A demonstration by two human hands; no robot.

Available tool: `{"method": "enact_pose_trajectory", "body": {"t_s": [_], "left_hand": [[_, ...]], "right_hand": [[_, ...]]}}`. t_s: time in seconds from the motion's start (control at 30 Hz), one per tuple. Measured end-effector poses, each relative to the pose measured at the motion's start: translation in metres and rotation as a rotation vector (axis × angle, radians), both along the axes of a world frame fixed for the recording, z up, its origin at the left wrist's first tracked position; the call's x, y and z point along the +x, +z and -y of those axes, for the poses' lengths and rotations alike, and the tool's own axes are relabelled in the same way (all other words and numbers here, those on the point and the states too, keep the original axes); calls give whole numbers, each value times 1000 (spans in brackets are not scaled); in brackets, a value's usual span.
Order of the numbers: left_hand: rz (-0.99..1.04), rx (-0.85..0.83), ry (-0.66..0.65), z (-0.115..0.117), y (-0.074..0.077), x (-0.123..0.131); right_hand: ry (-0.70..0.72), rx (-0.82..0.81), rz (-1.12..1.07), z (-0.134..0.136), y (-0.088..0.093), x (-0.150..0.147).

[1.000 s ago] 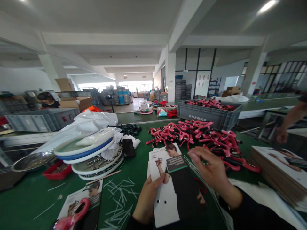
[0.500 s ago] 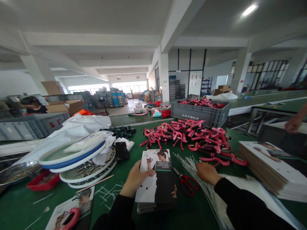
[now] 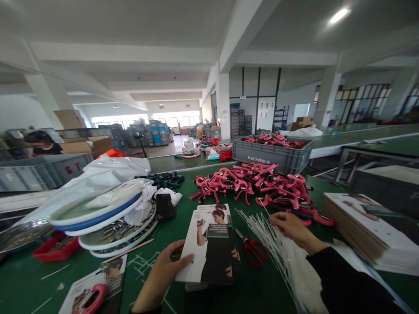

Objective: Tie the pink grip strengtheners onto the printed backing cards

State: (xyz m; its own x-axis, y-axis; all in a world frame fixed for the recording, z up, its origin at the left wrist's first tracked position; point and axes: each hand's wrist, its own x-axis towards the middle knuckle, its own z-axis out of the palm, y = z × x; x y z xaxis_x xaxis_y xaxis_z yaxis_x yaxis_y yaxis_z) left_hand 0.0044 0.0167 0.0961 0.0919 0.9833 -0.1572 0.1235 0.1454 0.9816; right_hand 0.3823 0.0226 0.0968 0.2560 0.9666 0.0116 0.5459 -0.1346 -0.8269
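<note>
My left hand [image 3: 162, 272] grips the left edge of a printed card [image 3: 209, 246], lifted slightly off a small stack of the same cards lying on the green table [image 3: 183, 226]. My right hand [image 3: 290, 226] rests on a bundle of white cable ties [image 3: 271, 244] to the right, its fingers curled and pinching at one tie. Red-handled scissors [image 3: 253, 252] lie between the card stack and the ties. Just beyond my right hand lies a pile of red and black hand grippers [image 3: 262, 187].
A tall card stack [image 3: 366, 226] sits at the right. Round trays under plastic bags [image 3: 108, 209] fill the left. A finished card with a gripper [image 3: 93, 292] lies at the near left. A grey crate [image 3: 271, 157] holds more grippers. A person [image 3: 42, 144] works far left.
My left hand slid down the card's left edge and tilted the card up. My right hand moved onto the cable ties. The other person's hand at the far right has left view.
</note>
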Motion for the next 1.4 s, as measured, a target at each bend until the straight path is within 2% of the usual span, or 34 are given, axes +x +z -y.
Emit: {"method": "enact_pose_trajectory", "body": {"t_s": [0.23,0.47,0.63,0.73,0.87,1.0,1.17,1.27,1.4], "left_hand": [[338,-174,-47,10,5,9],[433,-148,-56,10,-3,25],[561,-141,-83,17,2,22],[620,-160,-95,22,2,19],[654,-193,-103,24,0,19],[660,-177,-128,25,0,21],[649,-189,-105,25,0,21],[627,-199,-76,26,-2,21],[626,-179,-111,27,-4,22]], "right_hand": [[146,19,-370,15,20,-35],[274,57,-592,23,39,-76],[360,304,-532,35,44,-113],[476,369,-408,46,46,-137],[651,363,-359,58,42,-155],[755,328,-340,60,34,-161],[772,304,-279,57,28,-164],[757,293,-295,56,29,-166],[791,272,-320,56,33,-169]]}}
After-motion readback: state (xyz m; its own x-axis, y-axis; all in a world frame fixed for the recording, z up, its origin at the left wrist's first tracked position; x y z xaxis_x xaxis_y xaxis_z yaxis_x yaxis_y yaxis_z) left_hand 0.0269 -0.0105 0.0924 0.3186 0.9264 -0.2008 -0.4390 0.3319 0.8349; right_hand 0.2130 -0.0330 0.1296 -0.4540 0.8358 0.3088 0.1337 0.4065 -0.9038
